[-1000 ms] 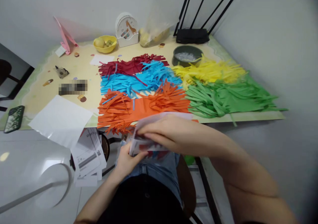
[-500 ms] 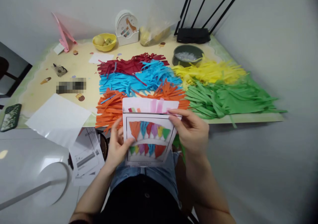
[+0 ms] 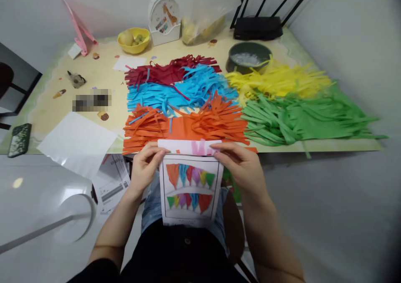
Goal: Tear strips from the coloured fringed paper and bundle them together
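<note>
Both hands hold a white printed sheet (image 3: 189, 191) over my lap, showing two rows of coloured triangular flags. My left hand (image 3: 144, 166) pinches its top left corner. My right hand (image 3: 240, 166) pinches its top right corner. Behind the sheet's top edge sticks up another white paper with pink marks (image 3: 188, 146). Just beyond, at the table's near edge, lies a pile of orange fringed paper (image 3: 188, 126).
On the table (image 3: 62, 107) lie fringed paper piles: red (image 3: 166, 72), blue (image 3: 181, 93), yellow (image 3: 278, 80), green (image 3: 307, 118). A grey bowl (image 3: 249, 57), a yellow bowl (image 3: 133, 40), a router (image 3: 258, 27), a white sheet (image 3: 77, 143) and a phone (image 3: 19, 138) are there too.
One second ago both hands were fumbling with the papers low over my lap. They turned the printed sheet face up and now hold it flat by its top corners.
</note>
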The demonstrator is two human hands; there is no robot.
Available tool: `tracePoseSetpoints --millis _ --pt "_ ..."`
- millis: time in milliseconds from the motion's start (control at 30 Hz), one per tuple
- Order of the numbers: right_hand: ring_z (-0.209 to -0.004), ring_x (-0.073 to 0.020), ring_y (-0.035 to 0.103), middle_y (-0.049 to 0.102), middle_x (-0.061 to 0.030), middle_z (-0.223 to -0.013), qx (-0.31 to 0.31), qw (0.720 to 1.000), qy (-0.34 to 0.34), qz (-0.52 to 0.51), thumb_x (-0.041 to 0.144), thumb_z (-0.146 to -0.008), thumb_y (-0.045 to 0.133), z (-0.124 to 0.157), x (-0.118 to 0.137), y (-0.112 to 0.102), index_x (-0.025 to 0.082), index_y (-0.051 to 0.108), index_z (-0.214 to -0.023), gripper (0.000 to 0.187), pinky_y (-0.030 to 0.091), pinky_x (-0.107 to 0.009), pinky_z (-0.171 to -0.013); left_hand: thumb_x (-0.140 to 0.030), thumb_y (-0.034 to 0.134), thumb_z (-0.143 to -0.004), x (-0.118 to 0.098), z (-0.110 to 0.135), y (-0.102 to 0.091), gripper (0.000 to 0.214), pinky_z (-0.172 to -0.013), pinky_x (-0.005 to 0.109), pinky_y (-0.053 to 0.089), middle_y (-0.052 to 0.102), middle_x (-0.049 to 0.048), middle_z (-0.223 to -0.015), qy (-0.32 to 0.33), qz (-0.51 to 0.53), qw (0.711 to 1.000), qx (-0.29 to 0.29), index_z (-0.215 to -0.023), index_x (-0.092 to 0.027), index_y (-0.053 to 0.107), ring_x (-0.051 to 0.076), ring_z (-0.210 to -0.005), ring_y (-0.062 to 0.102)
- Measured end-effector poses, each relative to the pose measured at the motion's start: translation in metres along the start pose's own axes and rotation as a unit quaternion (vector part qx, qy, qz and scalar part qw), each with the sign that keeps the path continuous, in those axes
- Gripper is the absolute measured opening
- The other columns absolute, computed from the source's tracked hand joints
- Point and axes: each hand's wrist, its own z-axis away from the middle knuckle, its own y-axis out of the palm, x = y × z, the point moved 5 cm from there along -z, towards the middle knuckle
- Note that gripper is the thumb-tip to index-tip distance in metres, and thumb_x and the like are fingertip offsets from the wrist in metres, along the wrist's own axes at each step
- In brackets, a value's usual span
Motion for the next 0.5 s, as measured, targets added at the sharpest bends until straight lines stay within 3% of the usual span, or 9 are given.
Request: tracePoseSetpoints --millis 100,167,267,367,500 --pt "-0.057 -0.0115 0.059 0.067 0.0065 -0.071 0.009 0.993 0.092 -0.075 0.028 -0.076 0.08 -0.002 -0.011 -0.001 0.03 0.061 -0.12 0.047 0.048 -0.022 -0.052 -0.031 0.075 -0.087 0.003 -0.002 0.001 0.015 -0.065 0.02 0.047 0.069 0.0035 -0.089 -0.042 0.067 0.997 0.009 -0.096 -0.019 0.076 0.01 -0.074 0.063" --pt "-0.058 -0.0106 0.059 0.066 0.0066 -0.071 0.042 0.989 0.115 -0.086 0.029 -0.075 0.081 -0.004 -0.013 0.0 0.029 0.058 -0.125 0.055 0.049 -0.021 -0.054 -0.031 0.08 -0.082 0.005 -0.003 0.001 0.034 -0.058 0.018 0.044 0.068 0.0 -0.085 -0.08 0.126 0.989 0.011 -0.112 -0.021 0.069 0.007 -0.065 0.06" --pt "-0.063 -0.0116 0.062 0.067 0.0022 -0.072 0.086 0.986 0.124 -0.069 0.032 -0.073 0.082 -0.008 -0.015 0.0 0.021 0.069 -0.101 0.033 0.052 -0.022 -0.059 -0.031 0.084 -0.076 0.006 -0.007 0.003 0.051 -0.058 0.017 0.046 0.069 -0.0006 -0.083 -0.139 0.142 0.979 0.053 -0.122 -0.02 0.065 0.008 -0.065 0.061" --pt "-0.059 -0.0117 0.06 0.065 0.0013 -0.067 0.068 0.992 0.099 -0.033 0.035 -0.072 0.083 -0.006 -0.014 -0.004 0.019 0.07 -0.084 0.023 0.049 -0.022 -0.053 -0.032 0.083 -0.075 0.007 -0.009 0.004 0.034 -0.061 0.019 0.05 0.071 0.0016 -0.078 -0.188 0.089 0.974 0.093 -0.1 -0.014 0.071 0.01 -0.065 0.063" --pt "-0.057 -0.0128 0.06 0.067 -0.0007 -0.068 0.031 0.996 0.032 0.073 0.033 -0.081 0.077 0.002 -0.008 -0.008 0.019 0.074 -0.089 0.016 0.048 -0.023 -0.05 -0.029 0.079 -0.079 -0.001 -0.013 0.003 0.019 -0.065 0.021 0.054 0.077 0.0059 -0.09 -0.133 0.005 0.987 0.091 -0.09 -0.015 0.072 0.015 -0.077 0.071"
